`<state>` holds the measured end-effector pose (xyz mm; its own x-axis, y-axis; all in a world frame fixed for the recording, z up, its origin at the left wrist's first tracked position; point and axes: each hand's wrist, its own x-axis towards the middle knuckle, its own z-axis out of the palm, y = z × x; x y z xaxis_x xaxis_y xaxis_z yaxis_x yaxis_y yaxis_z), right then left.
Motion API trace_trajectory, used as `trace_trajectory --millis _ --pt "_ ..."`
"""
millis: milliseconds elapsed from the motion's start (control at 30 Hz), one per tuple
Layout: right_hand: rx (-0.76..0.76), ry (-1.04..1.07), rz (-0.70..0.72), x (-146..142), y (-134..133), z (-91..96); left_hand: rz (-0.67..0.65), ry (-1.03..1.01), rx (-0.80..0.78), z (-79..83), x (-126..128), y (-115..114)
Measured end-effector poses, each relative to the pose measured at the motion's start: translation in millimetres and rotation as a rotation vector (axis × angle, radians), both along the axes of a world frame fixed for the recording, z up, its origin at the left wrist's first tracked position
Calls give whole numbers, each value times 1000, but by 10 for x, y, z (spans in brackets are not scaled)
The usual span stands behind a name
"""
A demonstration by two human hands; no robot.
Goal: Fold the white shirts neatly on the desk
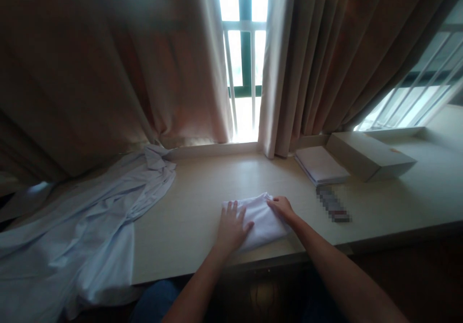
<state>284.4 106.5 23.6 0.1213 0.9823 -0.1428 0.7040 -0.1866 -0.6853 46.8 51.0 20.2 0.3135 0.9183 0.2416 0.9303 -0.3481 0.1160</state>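
White and crumpled, a sheet sprawls over the surface to the left of the folded cloth. The left hand has its grip spread flat on the cloth's left side. The cloth itself lies near the surface's front edge. The right hand's grip pinches the cloth's far right corner. Right of the cloth and farther back sits a white stack, then a pixelated item nearer, then a box farthest from it.
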Motion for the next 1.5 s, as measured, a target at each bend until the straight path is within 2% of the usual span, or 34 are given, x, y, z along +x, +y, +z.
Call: trace_trajectory --millis 67,167,233,367,433,633,867,1100,1200,1267,1400,1500 --pt "75 -57 0 -33 -49 39 -6 0 -3 -49 32 5" --pt "325 -217 50 -91 -113 63 3 -1 0 -125 78 -8" --pt "382 -246 99 -106 -117 40 14 -6 6 -135 105 -21" --pt "221 -139 85 -43 -17 -80 3 -32 30 -59 142 -47" --pt "194 -110 63 9 50 -147 -13 -47 49 -33 141 -64" --pt "123 42 36 122 148 -243 -36 -66 42 -132 96 -74" --pt "28 239 51 231 72 -218 -32 -96 49 -146 109 77" --pt "26 164 40 160 157 15 -21 -26 -1 -264 100 6" --pt "70 126 22 102 173 129 -8 -14 -34 -231 144 12" --pt "62 175 30 91 147 159 -8 -11 -46 -185 176 11" --pt "-87 446 7 166 40 70 -2 -40 15 -116 182 -92" --pt "-142 537 -21 245 -30 -59 43 -83 85 -101 112 -182"
